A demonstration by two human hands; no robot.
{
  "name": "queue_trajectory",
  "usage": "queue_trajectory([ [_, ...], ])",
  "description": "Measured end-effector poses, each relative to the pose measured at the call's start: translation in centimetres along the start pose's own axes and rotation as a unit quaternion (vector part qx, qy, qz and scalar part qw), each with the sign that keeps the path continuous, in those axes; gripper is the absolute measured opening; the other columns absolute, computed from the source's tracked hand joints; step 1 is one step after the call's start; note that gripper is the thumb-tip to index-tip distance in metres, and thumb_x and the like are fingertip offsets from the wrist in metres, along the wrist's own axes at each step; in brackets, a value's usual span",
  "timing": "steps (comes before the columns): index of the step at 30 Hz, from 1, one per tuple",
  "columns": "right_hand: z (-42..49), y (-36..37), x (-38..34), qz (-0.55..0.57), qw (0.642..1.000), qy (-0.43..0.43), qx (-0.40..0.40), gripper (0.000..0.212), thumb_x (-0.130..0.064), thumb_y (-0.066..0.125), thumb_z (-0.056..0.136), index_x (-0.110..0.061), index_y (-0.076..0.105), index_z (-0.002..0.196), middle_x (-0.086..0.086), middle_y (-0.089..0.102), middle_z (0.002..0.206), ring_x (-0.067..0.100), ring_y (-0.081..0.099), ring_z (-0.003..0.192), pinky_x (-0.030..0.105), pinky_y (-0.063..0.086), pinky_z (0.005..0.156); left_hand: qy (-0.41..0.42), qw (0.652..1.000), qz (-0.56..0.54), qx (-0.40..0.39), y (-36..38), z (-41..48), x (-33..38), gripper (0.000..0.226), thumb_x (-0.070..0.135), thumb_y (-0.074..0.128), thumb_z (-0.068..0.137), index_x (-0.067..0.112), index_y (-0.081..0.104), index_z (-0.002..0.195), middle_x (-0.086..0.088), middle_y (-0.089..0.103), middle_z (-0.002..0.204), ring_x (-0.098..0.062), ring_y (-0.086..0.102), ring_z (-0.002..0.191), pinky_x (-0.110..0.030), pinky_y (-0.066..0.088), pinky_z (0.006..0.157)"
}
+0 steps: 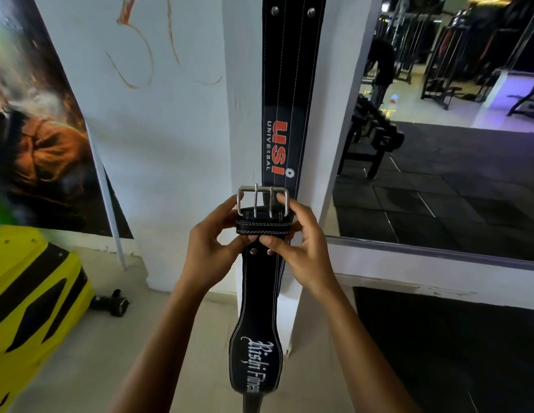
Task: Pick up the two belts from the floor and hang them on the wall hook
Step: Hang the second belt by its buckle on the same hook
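A black weightlifting belt with red USI lettering (289, 93) hangs flat down the white pillar; its top runs out of view, so the hook is hidden. In front of it I hold a second black belt (259, 293) with white script lettering, dangling toward the floor. Its steel double-prong buckle (262, 201) points up. My left hand (213, 248) pinches the buckle's left side and the strap under it. My right hand (298, 248) grips the buckle's right side, thumb on the strap by the rivets.
A large mirror (438, 114) fills the wall right of the pillar (248, 144) and reflects gym racks. A poster (36, 129) covers the left wall. A yellow and black object (30, 293) stands at lower left, with a small dark object (111, 302) on the floor beside it.
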State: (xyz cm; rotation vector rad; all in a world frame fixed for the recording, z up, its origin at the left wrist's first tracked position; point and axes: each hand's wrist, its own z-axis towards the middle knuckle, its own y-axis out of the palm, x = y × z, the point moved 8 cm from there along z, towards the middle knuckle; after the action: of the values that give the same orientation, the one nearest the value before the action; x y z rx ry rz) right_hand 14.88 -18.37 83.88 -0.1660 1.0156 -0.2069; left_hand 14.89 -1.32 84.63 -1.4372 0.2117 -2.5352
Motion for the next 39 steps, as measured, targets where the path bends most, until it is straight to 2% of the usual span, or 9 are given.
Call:
queue_trajectory([
  [3, 2.0, -0.3, -0.6, -0.018, 0.999, -0.029, -0.008, 0.079, -0.014, 0.073, 0.085, -0.022, 0.028, 0.149, 0.000, 0.049, 0.134, -0.005, 0.047, 0.123, 0.018, 0.046, 0.101, 0.020, 1.000, 0.017, -0.002, 0.3, 2.0, 0.8, 0.078, 0.016, 0.074, 0.079, 0.028, 0.038, 0.147, 0.002, 0.073, 0.109, -0.014, 0.067, 0.106, -0.052, 0.053, 0.091],
  [8, 7.9, -0.7, -2.7, -0.056, 0.995, -0.080, 0.007, 0.086, -0.020, 0.069, 0.089, -0.033, 0.014, 0.154, 0.007, 0.047, 0.135, 0.021, 0.052, 0.125, 0.049, 0.053, 0.097, 0.072, 0.997, 0.016, -0.006, -0.4, 7.7, 3.1, 0.084, 0.021, 0.070, 0.081, 0.035, 0.025, 0.151, 0.002, 0.071, 0.112, -0.015, 0.066, 0.108, -0.054, 0.053, 0.090],
  [13, 14.4, -2.0, -6.4, -0.090, 0.985, -0.140, 0.054, 0.086, -0.026, 0.069, 0.089, -0.037, 0.013, 0.153, 0.007, 0.049, 0.136, 0.023, 0.050, 0.128, 0.052, 0.046, 0.104, 0.141, 0.990, 0.000, 0.004, -1.4, 14.6, 6.4, 0.084, 0.024, 0.071, 0.082, 0.037, 0.024, 0.151, 0.000, 0.071, 0.113, -0.016, 0.067, 0.108, -0.056, 0.053, 0.090],
  [15, 16.9, -2.7, -8.1, -0.104, 0.979, -0.159, 0.069, 0.086, -0.027, 0.069, 0.088, -0.036, 0.014, 0.153, 0.006, 0.050, 0.135, 0.019, 0.050, 0.128, 0.044, 0.043, 0.109, 0.180, 0.984, 0.001, 0.007, -1.8, 17.2, 8.2, 0.082, 0.027, 0.070, 0.082, 0.035, 0.025, 0.151, 0.002, 0.070, 0.115, -0.014, 0.066, 0.109, -0.056, 0.053, 0.089],
  [18, 20.8, -3.9, -11.1, -0.123, 0.971, -0.189, 0.084, 0.085, -0.028, 0.068, 0.089, -0.032, 0.013, 0.154, 0.000, 0.047, 0.134, 0.002, 0.045, 0.126, 0.013, 0.036, 0.106, 0.228, 0.974, -0.006, 0.012, -2.6, 21.2, 11.4, 0.081, 0.028, 0.070, 0.083, 0.034, 0.027, 0.151, 0.002, 0.070, 0.115, -0.010, 0.065, 0.110, -0.054, 0.055, 0.088],
  [28, 30.0, -7.9, -22.8, -0.179, 0.943, -0.249, 0.125, 0.084, -0.029, 0.063, 0.093, -0.036, 0.006, 0.154, 0.009, 0.044, 0.142, 0.002, 0.040, 0.118, 0.009, 0.038, 0.097, 0.356, 0.934, 0.000, 0.039, -5.1, 31.1, 23.3, 0.077, 0.022, 0.071, 0.086, 0.034, 0.030, 0.150, 0.013, 0.068, 0.111, -0.001, 0.066, 0.102, -0.038, 0.062, 0.074],
  [31, 32.3, -9.0, -26.0, -0.173, 0.947, -0.246, 0.117, 0.086, -0.037, 0.063, 0.091, -0.043, 0.004, 0.152, -0.004, 0.042, 0.131, 0.003, 0.045, 0.115, 0.029, 0.042, 0.106, 0.380, 0.924, -0.006, 0.036, -5.9, 33.1, 26.8, 0.076, 0.020, 0.071, 0.085, 0.033, 0.031, 0.149, 0.004, 0.069, 0.114, -0.006, 0.068, 0.099, -0.038, 0.062, 0.072],
  [34, 34.6, -10.1, -28.4, -0.198, 0.943, -0.234, 0.129, 0.088, -0.053, 0.061, 0.083, -0.051, 0.001, 0.148, -0.001, 0.047, 0.136, 0.029, 0.050, 0.117, 0.055, 0.040, 0.108, 0.397, 0.917, 0.013, 0.038, -6.2, 35.0, 29.8, 0.076, 0.021, 0.069, 0.086, 0.029, 0.030, 0.151, -0.004, 0.070, 0.115, -0.011, 0.070, 0.093, -0.037, 0.062, 0.073],
  [39, 38.1, -11.5, -30.3, -0.195, 0.951, -0.193, 0.145, 0.097, -0.067, 0.060, 0.072, -0.049, 0.005, 0.149, 0.003, 0.043, 0.149, 0.029, 0.030, 0.142, 0.054, 0.026, 0.117, 0.361, 0.932, 0.021, 0.005, -5.6, 38.9, 32.1, 0.076, 0.021, 0.068, 0.087, 0.026, 0.027, 0.151, -0.009, 0.069, 0.111, -0.014, 0.070, 0.083, -0.028, 0.061, 0.063],
])
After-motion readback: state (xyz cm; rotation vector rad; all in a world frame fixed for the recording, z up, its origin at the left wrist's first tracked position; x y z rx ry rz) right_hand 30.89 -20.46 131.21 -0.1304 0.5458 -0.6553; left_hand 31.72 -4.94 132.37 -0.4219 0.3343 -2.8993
